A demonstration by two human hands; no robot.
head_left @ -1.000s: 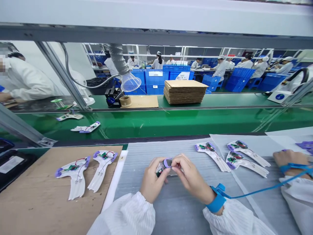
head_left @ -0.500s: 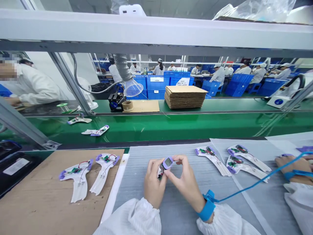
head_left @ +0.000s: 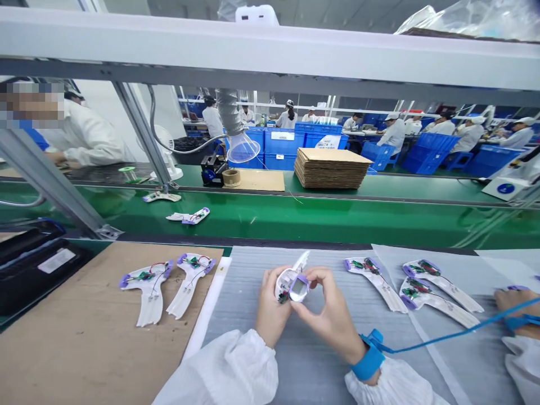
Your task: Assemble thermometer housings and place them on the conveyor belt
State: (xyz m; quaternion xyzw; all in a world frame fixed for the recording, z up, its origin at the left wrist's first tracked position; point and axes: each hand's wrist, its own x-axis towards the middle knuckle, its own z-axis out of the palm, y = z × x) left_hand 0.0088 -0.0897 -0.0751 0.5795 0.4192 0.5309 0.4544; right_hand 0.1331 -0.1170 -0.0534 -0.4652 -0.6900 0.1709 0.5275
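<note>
Over the grey foam mat (head_left: 312, 360), my left hand (head_left: 272, 306) is closed around a white housing half (head_left: 287, 279) with small wired parts in it. My right hand (head_left: 331, 312), wearing a blue wrist strap (head_left: 368, 357), pinches the edge of a purple-framed display piece (head_left: 300, 287) between thumb and fingers. The display piece lies against the housing. Right of my hands rest white housing halves with green boards, one nearest (head_left: 375, 279) and two farther right (head_left: 439, 301). Two more (head_left: 149, 289) lie on cardboard at the left.
A green conveyor (head_left: 320, 216) with two housing halves (head_left: 194, 216) runs beyond the mat. Stacked cardboard (head_left: 331, 169) and a tape roll (head_left: 231, 178) sit behind it. A black case (head_left: 46, 270) is at left. Another person's hand (head_left: 514, 304) is at right.
The held housing has turned and tilted, so more of its white shell shows and the display faces differently. The whole view has shifted, with the scene moving slightly right.
</note>
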